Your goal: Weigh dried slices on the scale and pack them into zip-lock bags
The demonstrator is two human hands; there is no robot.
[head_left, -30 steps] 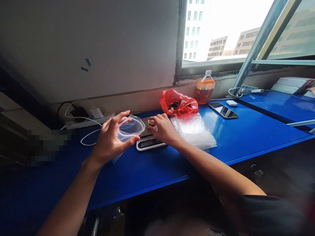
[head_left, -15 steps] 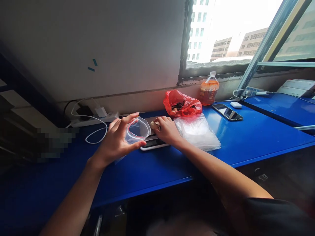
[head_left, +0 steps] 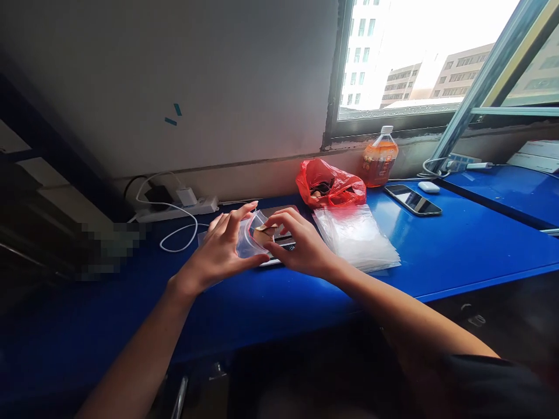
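Note:
My left hand (head_left: 212, 253) holds a clear zip-lock bag (head_left: 245, 244) with its mouth spread between thumb and fingers, facing right. Pinched in my right hand (head_left: 308, 241) is a tan, curled piece (head_left: 262, 235) with a darker edge, perhaps a dried mushroom. That piece is at the bag's mouth; how far inside it reaches, I cannot tell. Beneath both hands lies a flat digital scale (head_left: 292, 248), mostly covered by them. Behind the right hand, an open red plastic bag (head_left: 329, 183) contains dark and tan pieces.
A stack of clear bags (head_left: 358, 238) lies right of the scale on the blue table (head_left: 441, 256). Farther back are a drink bottle (head_left: 381, 158), a phone (head_left: 413, 199) and a white earbud case (head_left: 428, 187). A power strip (head_left: 203, 206) with a white cable (head_left: 177, 247) runs along the wall.
My right hand has lifted the tan piece off the scale and brought it left to the bag's mouth. The view has shifted slightly left.

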